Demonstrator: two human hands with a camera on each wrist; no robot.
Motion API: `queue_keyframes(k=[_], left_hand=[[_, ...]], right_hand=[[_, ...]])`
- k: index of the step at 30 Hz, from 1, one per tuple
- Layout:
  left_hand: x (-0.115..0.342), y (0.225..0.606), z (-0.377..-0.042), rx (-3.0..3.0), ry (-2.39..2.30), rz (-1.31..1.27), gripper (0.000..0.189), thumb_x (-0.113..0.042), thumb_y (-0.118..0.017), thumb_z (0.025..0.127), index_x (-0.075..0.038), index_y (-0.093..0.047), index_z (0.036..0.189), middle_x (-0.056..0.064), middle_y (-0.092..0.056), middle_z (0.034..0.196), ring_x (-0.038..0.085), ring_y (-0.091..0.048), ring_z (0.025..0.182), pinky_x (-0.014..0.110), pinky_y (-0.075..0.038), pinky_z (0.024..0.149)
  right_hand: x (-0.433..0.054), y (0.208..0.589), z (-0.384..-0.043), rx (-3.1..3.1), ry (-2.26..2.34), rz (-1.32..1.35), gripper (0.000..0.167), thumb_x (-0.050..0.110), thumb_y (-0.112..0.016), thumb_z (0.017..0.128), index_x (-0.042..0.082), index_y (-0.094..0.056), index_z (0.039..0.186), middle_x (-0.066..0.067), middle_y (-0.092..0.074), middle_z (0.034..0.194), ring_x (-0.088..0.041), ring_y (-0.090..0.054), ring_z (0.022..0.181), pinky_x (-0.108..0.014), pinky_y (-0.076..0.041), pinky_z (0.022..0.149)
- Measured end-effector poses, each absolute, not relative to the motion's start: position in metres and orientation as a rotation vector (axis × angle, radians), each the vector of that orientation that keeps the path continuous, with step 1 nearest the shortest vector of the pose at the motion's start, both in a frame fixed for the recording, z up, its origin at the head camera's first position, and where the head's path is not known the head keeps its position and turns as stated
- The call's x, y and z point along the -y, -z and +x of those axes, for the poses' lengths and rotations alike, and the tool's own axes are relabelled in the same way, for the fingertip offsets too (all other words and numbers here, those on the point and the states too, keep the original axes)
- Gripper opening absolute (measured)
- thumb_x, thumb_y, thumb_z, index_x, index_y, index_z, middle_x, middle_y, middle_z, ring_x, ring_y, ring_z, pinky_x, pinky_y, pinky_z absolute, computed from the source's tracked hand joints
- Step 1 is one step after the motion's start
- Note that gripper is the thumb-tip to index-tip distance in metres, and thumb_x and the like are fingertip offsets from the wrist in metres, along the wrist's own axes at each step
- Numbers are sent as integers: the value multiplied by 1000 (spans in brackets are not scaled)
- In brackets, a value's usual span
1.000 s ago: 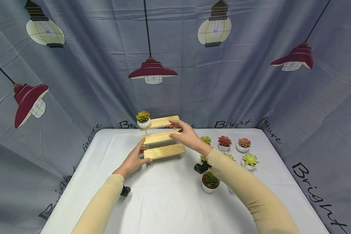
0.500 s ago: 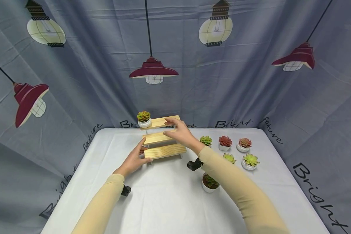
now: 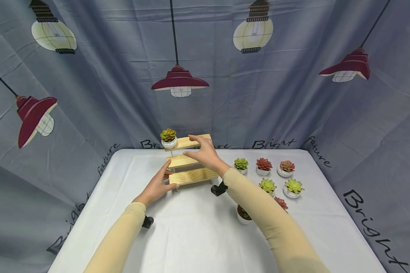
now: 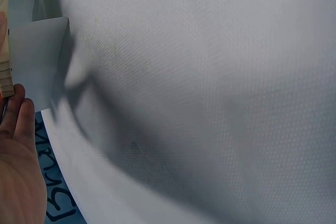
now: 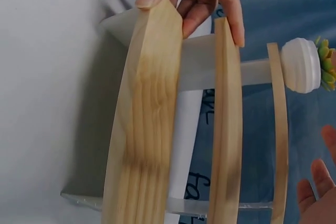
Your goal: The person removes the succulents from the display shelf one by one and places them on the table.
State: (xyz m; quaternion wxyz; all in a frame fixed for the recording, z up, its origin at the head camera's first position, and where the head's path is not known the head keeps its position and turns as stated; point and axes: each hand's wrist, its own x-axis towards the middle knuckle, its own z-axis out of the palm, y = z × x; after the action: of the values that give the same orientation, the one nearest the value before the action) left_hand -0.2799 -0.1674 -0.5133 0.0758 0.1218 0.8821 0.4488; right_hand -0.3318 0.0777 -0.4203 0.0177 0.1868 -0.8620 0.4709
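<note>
A three-step wooden stand (image 3: 193,175) with pale boards and white side supports stands at the back of the table. My left hand (image 3: 156,188) grips its left end. In the right wrist view, the left thumb presses the lowest board (image 5: 149,119) while a finger reaches the middle board (image 5: 227,129). My right hand (image 3: 206,154) hovers around the upper two boards, thumb and fingers spread, holding nothing. On the top board's left end sits a potted succulent (image 3: 168,138) in a white pot. The left wrist view shows only part of the left hand (image 4: 21,166) and the stand's edge.
Several potted succulents stand to the right, including a red one (image 3: 264,166), a pinkish one (image 3: 286,168) and a light green one (image 3: 293,187). My right sleeve (image 3: 263,216) partly covers a dark-soil pot (image 3: 243,215). A patterned curtain (image 3: 222,110) hangs behind the white table (image 3: 188,235).
My right hand has moved left along the stand from its right end, its fingers still apart. A red succulent has come into view beside the right sleeve. My left hand stays on the stand.
</note>
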Motion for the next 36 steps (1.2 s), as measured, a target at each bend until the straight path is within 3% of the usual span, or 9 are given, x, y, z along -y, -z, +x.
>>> queue_keyframes(k=[36], left_hand=[[168,515,-281,-2662,-1338,370,112,-28,-86,86,-29,-7,167,16,-48,147,35,-49,135,49,-41,115]], right_hand=[[-29,428,-356,2750,-1311,429,87,56,-78,86,23,-43,158,3,-55,144,-25,-32,140,-52,-33,114]])
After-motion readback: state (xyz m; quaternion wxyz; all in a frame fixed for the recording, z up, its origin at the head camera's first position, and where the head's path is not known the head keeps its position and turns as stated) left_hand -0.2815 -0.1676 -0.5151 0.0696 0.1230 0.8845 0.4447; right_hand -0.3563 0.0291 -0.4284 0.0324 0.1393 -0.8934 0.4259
